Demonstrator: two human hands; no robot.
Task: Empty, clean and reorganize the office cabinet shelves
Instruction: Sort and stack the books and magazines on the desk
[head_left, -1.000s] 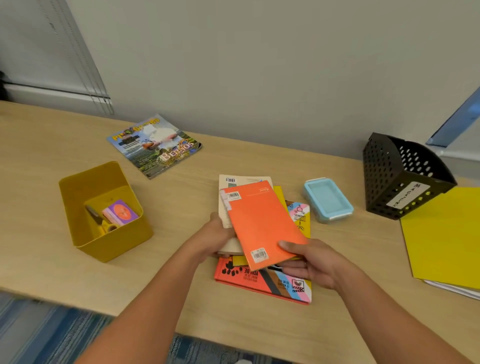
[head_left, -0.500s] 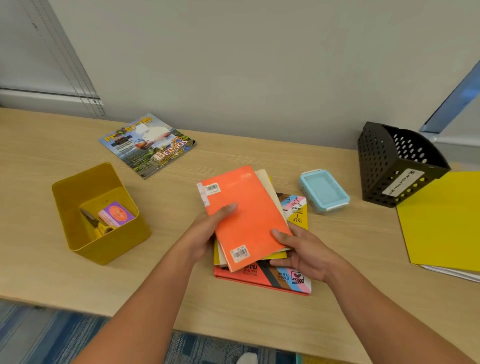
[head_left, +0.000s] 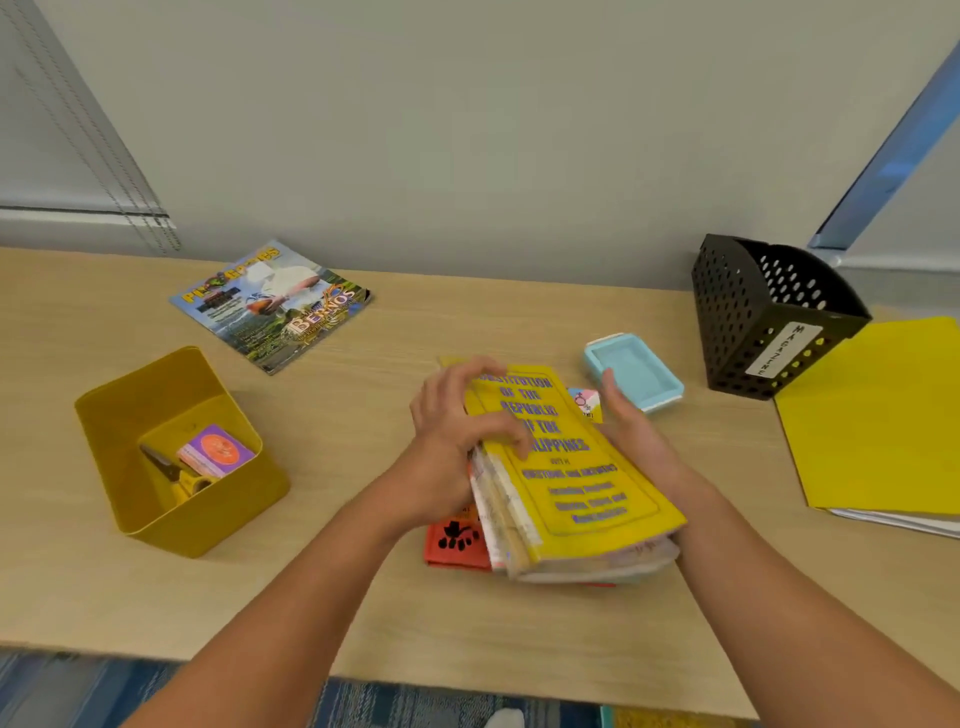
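Pale wood bench (head_left: 363, 597) against a grey wall carries a small stack of books, topped by a yellow book (head_left: 571, 462) tilted up off a red book (head_left: 454, 540) lying flat. Left hand (head_left: 447, 441) curls its fingers (head_left: 504, 436) over the yellow cover's left edge, gripping it; right hand (head_left: 634, 441) cups the stack's right side, thumb up. Just beyond lies a blue tray (head_left: 636, 371); well left, a yellow bin (head_left: 176, 457).
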